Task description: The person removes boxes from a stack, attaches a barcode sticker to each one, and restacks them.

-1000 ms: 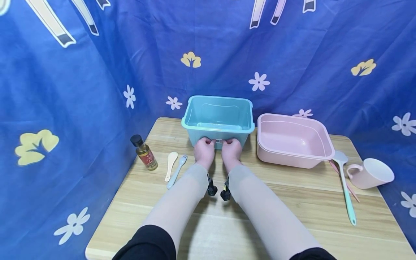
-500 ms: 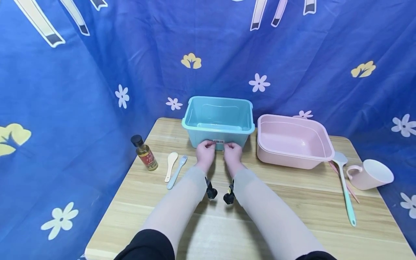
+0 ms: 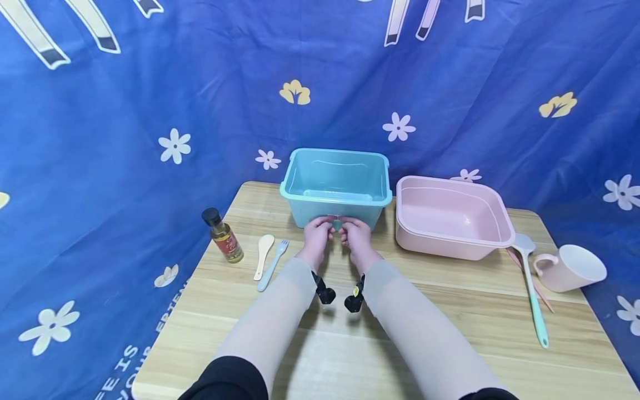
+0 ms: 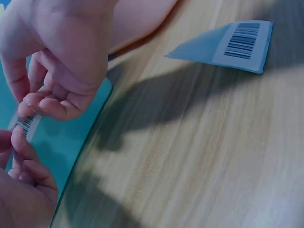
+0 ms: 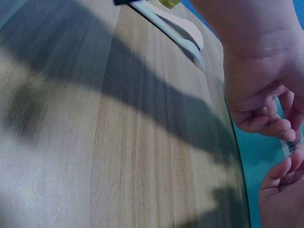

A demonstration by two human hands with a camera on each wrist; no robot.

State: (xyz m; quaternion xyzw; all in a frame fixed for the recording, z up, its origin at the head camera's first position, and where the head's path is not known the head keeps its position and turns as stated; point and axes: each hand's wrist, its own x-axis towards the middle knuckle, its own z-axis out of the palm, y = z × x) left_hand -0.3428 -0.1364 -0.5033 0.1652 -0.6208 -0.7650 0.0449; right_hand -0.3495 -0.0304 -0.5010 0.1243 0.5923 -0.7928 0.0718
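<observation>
A blue plastic bin [image 3: 335,198] stands upright at the back of the wooden table. On the lower part of its near wall is a white barcode label [image 4: 28,125], mostly covered by fingertips. My left hand [image 3: 316,238] pinches at the label's left side with curled thumb and index finger. Opposite it, my right hand [image 3: 357,239] pinches at the right side in the same way. In the right wrist view the label [image 5: 290,147] shows between both hands' fingertips. Whether any edge is lifted I cannot tell.
A pink basin [image 3: 452,240] stands right of the bin. Beyond it lie a spatula [image 3: 531,289], thin pink sticks [image 3: 544,295] and a tipped pink mug [image 3: 572,269]. A bottle [image 3: 226,239], a spoon [image 3: 263,253] and a fork [image 3: 273,264] are on the left.
Both hands shift slightly at the bin's front wall. Their fingertips draw closer together and cover the label, which showed more openly half a second ago. The bin stays in place.
</observation>
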